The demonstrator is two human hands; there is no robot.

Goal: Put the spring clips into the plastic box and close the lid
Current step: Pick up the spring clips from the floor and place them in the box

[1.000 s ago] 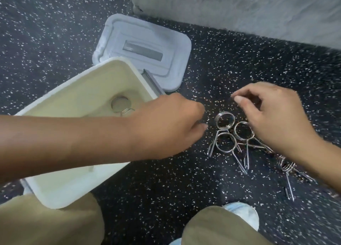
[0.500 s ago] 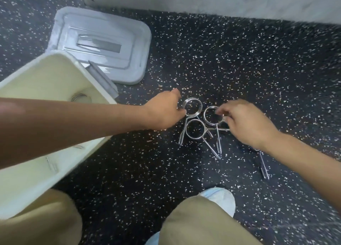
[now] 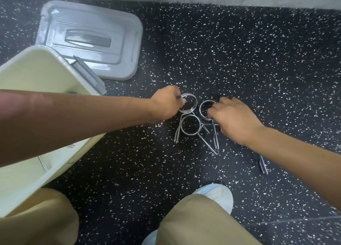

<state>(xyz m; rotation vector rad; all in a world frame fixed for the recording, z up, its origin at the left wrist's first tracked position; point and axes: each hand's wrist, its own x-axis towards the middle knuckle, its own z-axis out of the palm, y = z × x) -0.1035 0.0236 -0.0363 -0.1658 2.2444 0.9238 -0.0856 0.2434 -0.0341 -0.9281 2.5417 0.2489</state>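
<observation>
- Both hands have reached the pile since half a second ago: the left hand (image 3: 168, 104) now pinches the coil of the upper-left clip (image 3: 188, 103), and the right hand (image 3: 235, 120) has settled over the upper-right clip (image 3: 206, 109).
- Left fingers are curled tight round that ring; right fingers are bent onto the second ring, though whether they actually grip it I cannot tell.
- Between and below them, a third clip (image 3: 190, 127) lies free on the speckled floor (image 3: 249, 60), its legs crossing the others', probably why each hand takes a ring, not a leg.
- Another clip's leg (image 3: 263, 164) shows from under the right forearm.
- Left of the pile, the plastic box (image 3: 36, 75) stands open, close enough for short drops; one clip (image 3: 72, 92) peeks out inside.
- Behind the box, the lid (image 3: 92, 38) lies flat, out of the way until loading ends.
</observation>
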